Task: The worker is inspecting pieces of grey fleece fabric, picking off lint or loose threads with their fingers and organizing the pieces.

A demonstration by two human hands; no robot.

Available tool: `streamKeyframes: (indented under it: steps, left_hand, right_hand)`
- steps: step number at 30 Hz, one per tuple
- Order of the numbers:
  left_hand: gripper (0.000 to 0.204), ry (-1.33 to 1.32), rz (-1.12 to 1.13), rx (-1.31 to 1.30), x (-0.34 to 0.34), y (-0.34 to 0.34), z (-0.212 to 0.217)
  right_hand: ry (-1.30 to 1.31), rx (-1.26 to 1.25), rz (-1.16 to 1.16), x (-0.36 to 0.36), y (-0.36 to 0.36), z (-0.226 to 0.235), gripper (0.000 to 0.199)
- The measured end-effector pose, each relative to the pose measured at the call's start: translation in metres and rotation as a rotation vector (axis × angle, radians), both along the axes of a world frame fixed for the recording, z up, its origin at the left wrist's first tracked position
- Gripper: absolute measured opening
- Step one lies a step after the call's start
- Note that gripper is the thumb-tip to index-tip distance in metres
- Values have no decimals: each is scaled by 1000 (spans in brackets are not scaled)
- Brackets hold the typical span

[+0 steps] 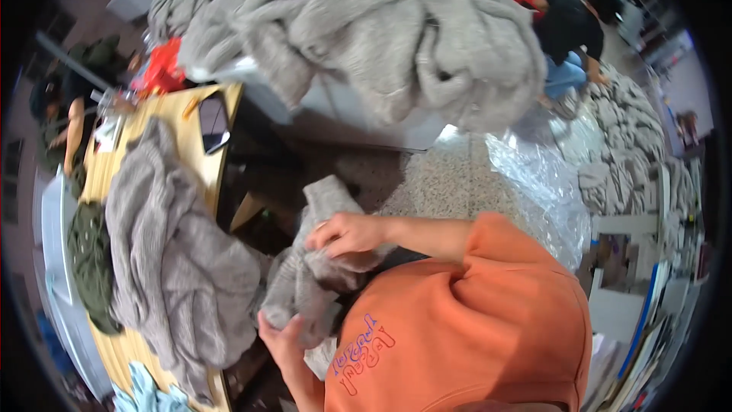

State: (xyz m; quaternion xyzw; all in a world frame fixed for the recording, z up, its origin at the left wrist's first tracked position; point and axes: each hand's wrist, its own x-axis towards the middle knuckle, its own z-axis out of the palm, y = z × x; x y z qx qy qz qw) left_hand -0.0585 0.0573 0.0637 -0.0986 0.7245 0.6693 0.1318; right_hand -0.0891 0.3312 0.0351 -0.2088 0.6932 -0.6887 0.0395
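Observation:
A grey knit garment [293, 284] is bunched in front of my body, off the table's right side. My right hand [349, 235] is closed on its upper part, with a narrow knit end sticking up beyond the fingers. Lower down, my left hand [284, 339] grips the same garment's near edge, thumb on top. Another stretch of grey knit [179, 259] lies heaped on the wooden table [99, 164] to the left. Whether it joins the piece in my hands I cannot tell.
A large pile of grey knitwear [396, 30] covers a white surface ahead. On the table are a phone [213, 118], a dark green garment [91, 267] and light blue cloth [145, 393]. Clear plastic sheeting [541, 175] lies right. Another person [568, 30] bends at the far right.

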Motion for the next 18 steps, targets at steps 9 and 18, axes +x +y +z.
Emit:
streamKeyframes:
  steps: [9, 18]
  left_hand:
    - [51, 617, 2, -881, 9, -4, -23]
    - [37, 598, -22, -1186, 14, -29, -55]
  right_hand:
    - [-353, 137, 288, 16, -42, -26, 17]
    - [-420, 232, 420, 23, -51, -16, 23]
